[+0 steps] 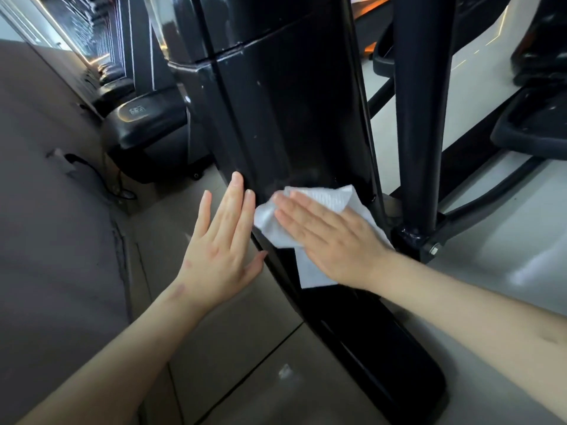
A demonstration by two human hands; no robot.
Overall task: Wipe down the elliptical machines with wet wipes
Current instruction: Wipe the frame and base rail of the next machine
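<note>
Closest to us are two bare arms, the left arm (pixel 122 348) and the right arm (pixel 460 308). The left hand (pixel 221 240) is open and flat, fingers straight, holding nothing. Its fingertips touch the left edge of the black cover (pixel 291 118) of the elliptical machine (pixel 362 348). The right hand (pixel 331 237) is flat too, with straight fingers. It presses a white wet wipe (pixel 322 196) against the low part of that cover. The wipe's edges poke out above and below the hand.

What could go wrong? The right hand does not grip the wipe, it only pushes on it. If the push gets soft, the wipe may slide out and drop onto the floor (pixel 245 348) and get dirty. A fast rub may bunch it up, so bare skin rubs the cover. Just right of the hand stands a black post (pixel 417 118) with a bolt (pixel 433 250) at its foot. A big swipe that way could bang the knuckles. Little pale spots sit higher on the cover and are easy to miss.
</note>
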